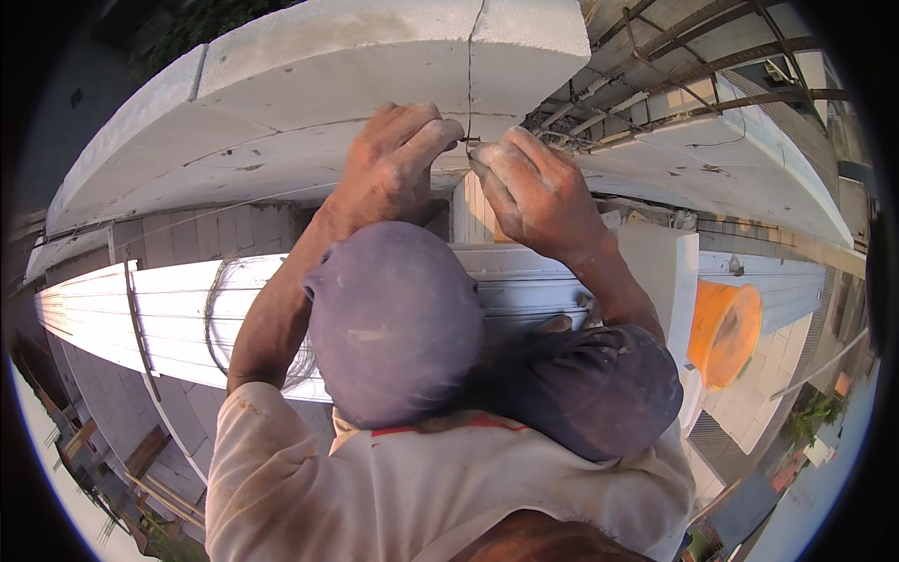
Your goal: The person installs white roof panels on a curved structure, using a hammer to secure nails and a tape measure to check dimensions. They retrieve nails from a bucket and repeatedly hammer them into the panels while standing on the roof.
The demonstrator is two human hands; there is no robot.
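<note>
A thin dark line (469, 84) hangs down the face of the white block wall (346, 70) in front of me. At its lower end a small nail (471, 140) lies crosswise between my hands. My left hand (398, 157) is closed, with thumb and forefinger pinched at the nail's left end. Just right of it, my right hand (538, 192) is closed too, its fingertips pinching the line right under the nail. Pale dust coats the fingers of both hands. My fingers partly hide the nail and the line's end.
Rusty rebar (693, 70) juts out at the upper right, close to my right hand. Below lies a pale ribbed platform (524, 290) with a loose wire coil (215, 323) at its left. An orange bucket (726, 332) stands at the right. My bent knees (393, 318) are beneath my hands.
</note>
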